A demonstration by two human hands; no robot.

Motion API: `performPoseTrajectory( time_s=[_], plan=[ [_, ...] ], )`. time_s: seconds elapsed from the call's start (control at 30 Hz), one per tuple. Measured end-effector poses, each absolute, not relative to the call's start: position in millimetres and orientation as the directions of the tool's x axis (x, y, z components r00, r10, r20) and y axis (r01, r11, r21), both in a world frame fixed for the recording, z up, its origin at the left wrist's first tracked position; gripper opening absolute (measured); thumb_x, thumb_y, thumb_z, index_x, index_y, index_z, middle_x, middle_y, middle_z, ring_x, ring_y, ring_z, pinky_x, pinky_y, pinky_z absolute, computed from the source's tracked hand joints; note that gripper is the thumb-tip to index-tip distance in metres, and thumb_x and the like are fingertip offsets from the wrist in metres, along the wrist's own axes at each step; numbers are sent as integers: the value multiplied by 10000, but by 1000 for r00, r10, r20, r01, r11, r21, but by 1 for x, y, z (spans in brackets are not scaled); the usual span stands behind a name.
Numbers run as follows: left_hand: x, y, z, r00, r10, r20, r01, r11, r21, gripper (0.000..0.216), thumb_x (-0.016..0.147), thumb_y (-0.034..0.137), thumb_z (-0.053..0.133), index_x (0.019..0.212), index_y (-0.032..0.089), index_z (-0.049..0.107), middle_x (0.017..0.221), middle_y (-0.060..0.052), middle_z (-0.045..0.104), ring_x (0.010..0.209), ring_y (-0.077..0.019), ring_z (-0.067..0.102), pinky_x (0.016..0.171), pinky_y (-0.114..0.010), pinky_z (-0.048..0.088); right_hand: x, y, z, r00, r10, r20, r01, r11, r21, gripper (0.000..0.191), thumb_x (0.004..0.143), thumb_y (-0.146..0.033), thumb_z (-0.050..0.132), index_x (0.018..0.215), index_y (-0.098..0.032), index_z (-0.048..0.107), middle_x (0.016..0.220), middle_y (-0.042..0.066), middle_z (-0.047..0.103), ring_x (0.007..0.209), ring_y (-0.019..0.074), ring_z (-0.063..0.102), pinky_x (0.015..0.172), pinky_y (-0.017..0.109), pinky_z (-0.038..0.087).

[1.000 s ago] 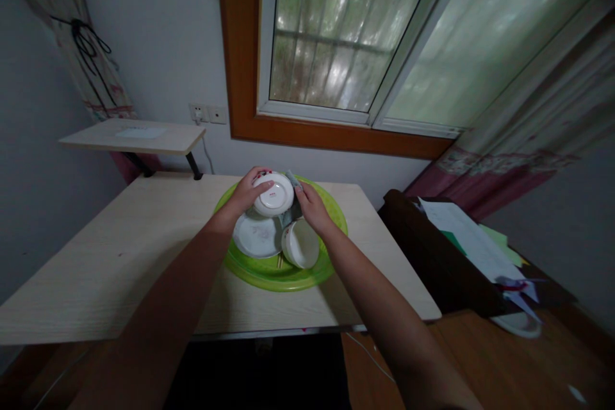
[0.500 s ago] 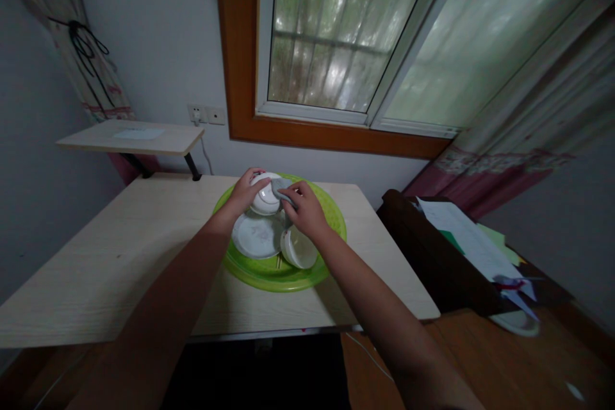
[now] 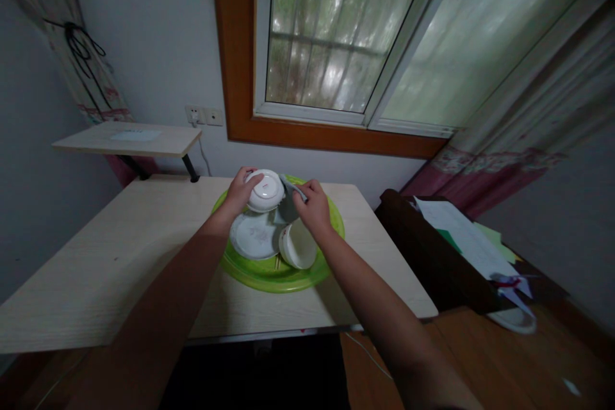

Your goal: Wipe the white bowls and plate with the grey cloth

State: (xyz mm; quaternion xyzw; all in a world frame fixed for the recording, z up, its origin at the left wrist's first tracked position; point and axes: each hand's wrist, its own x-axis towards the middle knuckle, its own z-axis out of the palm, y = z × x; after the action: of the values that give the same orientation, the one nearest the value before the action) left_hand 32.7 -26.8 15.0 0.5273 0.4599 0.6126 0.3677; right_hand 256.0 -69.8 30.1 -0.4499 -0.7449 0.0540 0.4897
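My left hand (image 3: 239, 193) is closed on the rim of a white bowl (image 3: 267, 191), which is tipped so that its underside faces me. Pinched in my right hand (image 3: 314, 208) is a grey cloth (image 3: 289, 184), at the bowl's right edge. Below them a round green tray (image 3: 269, 284) sits on the table. It bears a white plate (image 3: 254, 237) with a faint pattern and a white bowl (image 3: 300, 247) lying tilted on its side. Something thin like chopsticks (image 3: 277, 262) shows between the two. Another pale dish (image 3: 287, 210) is partly hidden behind my right hand.
The light wooden table (image 3: 158, 243) carries a small raised shelf (image 3: 129, 139) at the back left. Behind are a window (image 3: 336, 32) and a wall socket (image 3: 195, 115). To the right, a dark brown piece of furniture (image 3: 423, 256) holds papers (image 3: 456, 230).
The bowl in my left hand has turned so its base shows more fully. My right hand has shifted slightly right, taking the cloth from the bowl's face to its edge.
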Motion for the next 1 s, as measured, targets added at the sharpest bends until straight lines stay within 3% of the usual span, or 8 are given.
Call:
performPoseTrajectory(
  time_s=[0.1,0.2,0.33,0.43,0.63,0.77,0.87,1.0],
  plan=[
    [35,-29,16,-150,953,264,-52,-274,960,462,737,473,710,1097,208,595,1040,-51,647,926,-205,613,823,-318,474,262,-58,24,12,798,603,498,518,-695,249,877,-331,542,894,-230,769,868,54,637,862,226,577,876,386,479],
    [39,-33,18,-84,973,214,-132,-224,966,478,737,472,711,1120,220,571,1034,-44,658,911,-199,622,796,-309,484,261,-52,19,-11,904,427,263,415,-871,275,878,-437,554,941,-250,746,979,38,709,972,236,601,940,404,480],
    [42,-36,21,-57,974,218,-184,-225,957,429,768,463,692,1109,232,571,1054,-38,660,930,-186,621,794,-290,483,253,-58,17,-180,968,175,-43,170,-984,399,872,-559,581,1180,-319,663,1080,6,712,936,224,641,779,369,562],
    [44,-38,21,-40,981,189,-245,-193,950,388,805,464,669,1101,236,565,1033,-28,661,915,-178,613,777,-285,476,249,-66,19,-265,953,147,-118,120,-986,544,815,-533,694,1313,-351,572,1137,3,697,887,208,651,683,325,582],
    [45,-39,13,30,996,80,-301,-67,951,364,782,487,705,988,213,579,935,-22,659,879,-185,589,744,-282,468,248,-67,20,-254,950,184,-91,166,-982,695,781,-497,754,1411,-334,511,1148,21,686,824,189,659,640,304,595],
    [44,-39,12,71,996,58,-329,-32,944,387,723,494,761,924,206,599,865,-7,650,836,-172,587,731,-269,463,249,-59,15,-222,920,324,16,335,-942,608,820,-486,721,1382,-309,575,1258,35,655,1023,225,642,861,369,579],
    [44,-40,16,118,992,48,-391,2,920,378,705,479,775,908,201,621,833,-13,662,831,-185,608,742,-278,464,250,-54,11,-194,853,485,206,519,-830,453,918,-454,599,1337,-283,631,1244,63,655,1178,247,572,1071,433,449],
    [45,-40,22,137,989,54,-457,14,890,338,700,455,778,884,202,650,801,-21,686,808,-212,629,728,-299,467,251,-55,13,-215,772,598,413,626,-661,431,984,-363,471,1381,-260,601,1173,104,611,1114,249,555,1053,448,439]
  ],
)
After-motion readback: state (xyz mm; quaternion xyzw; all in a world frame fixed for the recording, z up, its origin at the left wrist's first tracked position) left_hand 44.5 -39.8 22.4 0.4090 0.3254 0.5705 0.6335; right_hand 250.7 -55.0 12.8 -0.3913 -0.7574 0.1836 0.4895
